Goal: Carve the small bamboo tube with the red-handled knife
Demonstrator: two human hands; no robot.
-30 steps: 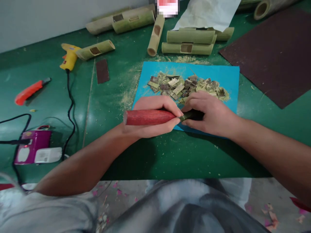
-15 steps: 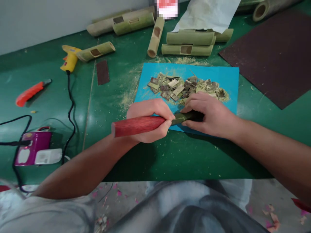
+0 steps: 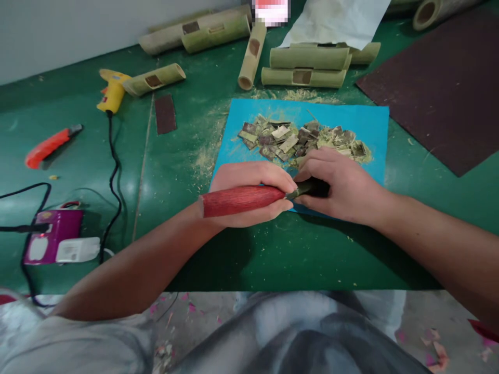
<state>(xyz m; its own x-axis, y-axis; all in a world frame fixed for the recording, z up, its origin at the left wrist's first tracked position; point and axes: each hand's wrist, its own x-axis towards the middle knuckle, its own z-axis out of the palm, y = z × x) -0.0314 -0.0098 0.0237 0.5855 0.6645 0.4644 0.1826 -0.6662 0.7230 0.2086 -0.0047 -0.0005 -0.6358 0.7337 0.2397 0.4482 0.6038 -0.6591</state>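
My left hand [image 3: 253, 174] is wrapped round a tool with a red wooden handle [image 3: 244, 201], its butt pointing left. The tool's working end is mostly hidden at the fingertips. My right hand [image 3: 345, 184] grips a small dark green piece of bamboo [image 3: 304, 188], largely covered by the fingers. The fingertips of both hands nearly meet at that piece. Both hands are over the front part of a blue sheet [image 3: 351, 115], where bamboo chips and small dark squares [image 3: 286, 143] lie in a heap with shavings.
Cut bamboo tubes [image 3: 304, 78] lie at the back, under a white paper [image 3: 335, 23]. A dark brown sheet [image 3: 440, 104] covers the right. To the left are a yellow glue gun [image 3: 113, 93], an orange utility knife [image 3: 49, 149], a brown strip [image 3: 165, 114] and a purple power box [image 3: 58, 234].
My left hand has slid right with the red-handled tool, toward my right hand. Less of the green bamboo piece shows between the hands. My right hand has hardly moved.
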